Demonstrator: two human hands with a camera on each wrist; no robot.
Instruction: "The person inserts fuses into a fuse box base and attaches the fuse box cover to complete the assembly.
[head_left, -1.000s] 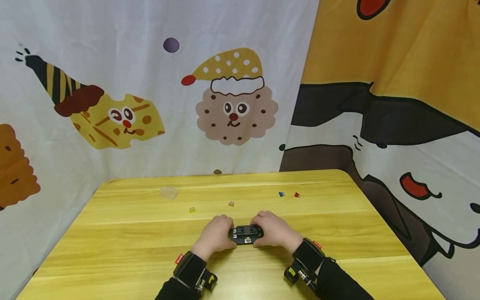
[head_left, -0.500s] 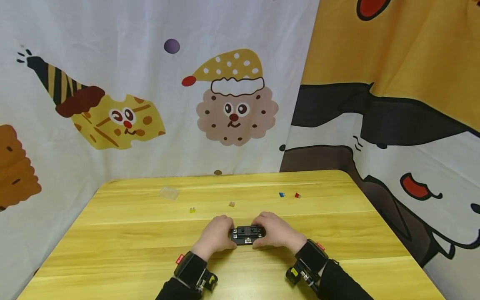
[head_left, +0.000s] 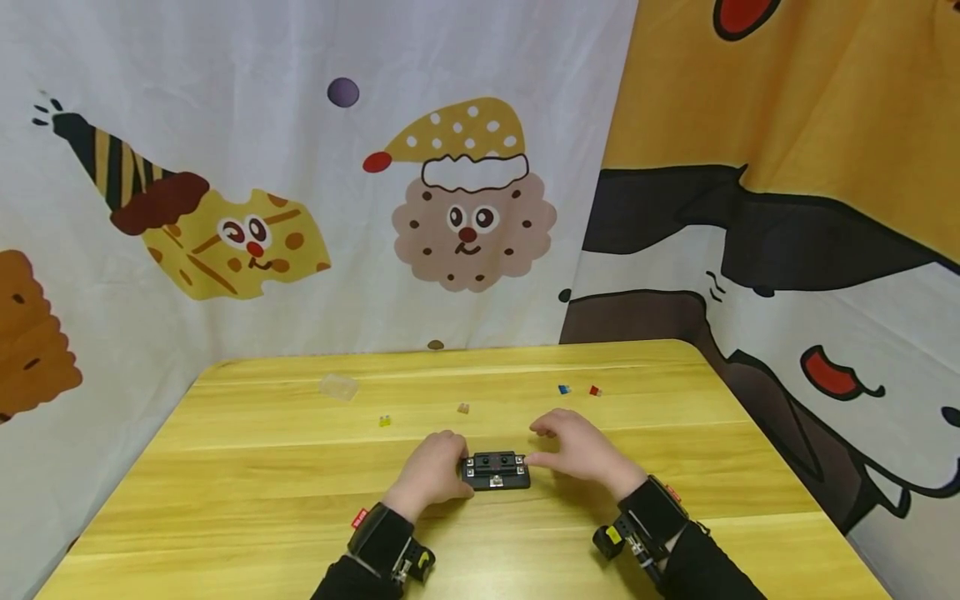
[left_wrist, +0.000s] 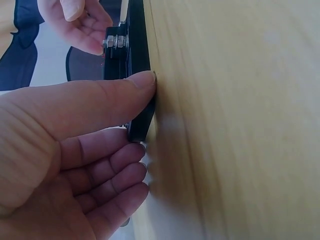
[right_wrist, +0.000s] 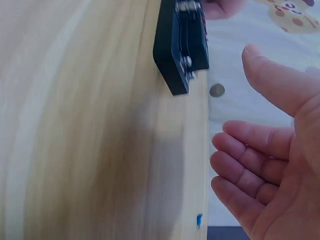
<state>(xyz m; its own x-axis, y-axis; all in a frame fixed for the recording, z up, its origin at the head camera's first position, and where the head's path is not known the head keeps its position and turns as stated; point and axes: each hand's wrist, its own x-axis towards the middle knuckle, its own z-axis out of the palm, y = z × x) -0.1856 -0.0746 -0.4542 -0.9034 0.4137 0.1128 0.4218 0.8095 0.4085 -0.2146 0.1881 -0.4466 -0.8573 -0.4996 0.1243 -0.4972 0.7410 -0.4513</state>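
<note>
A black block with metal bolts and nuts (head_left: 496, 472) lies flat on the table in front of me. My left hand (head_left: 433, 468) holds its left end, thumb on the near side and fingers behind. In the left wrist view the thumb (left_wrist: 115, 97) presses along the block's edge, right by the tabletop. My right hand (head_left: 581, 448) is off the block's right end, thumb and fingers apart with nothing between them. The right wrist view shows that open palm (right_wrist: 295, 185) beside the free end of the black block (right_wrist: 180, 55).
Small coloured pieces lie farther back on the wooden table (head_left: 247, 467): a yellow one (head_left: 385, 421), a tan one (head_left: 463, 408), a blue one (head_left: 564, 389) and a red one (head_left: 595, 390). A clear plastic piece (head_left: 338, 387) is at the back left. Printed curtains hang behind.
My right hand has let go of the block's right end, spread its fingers and moved back to the right. The left hand and the block have stayed in place.
</note>
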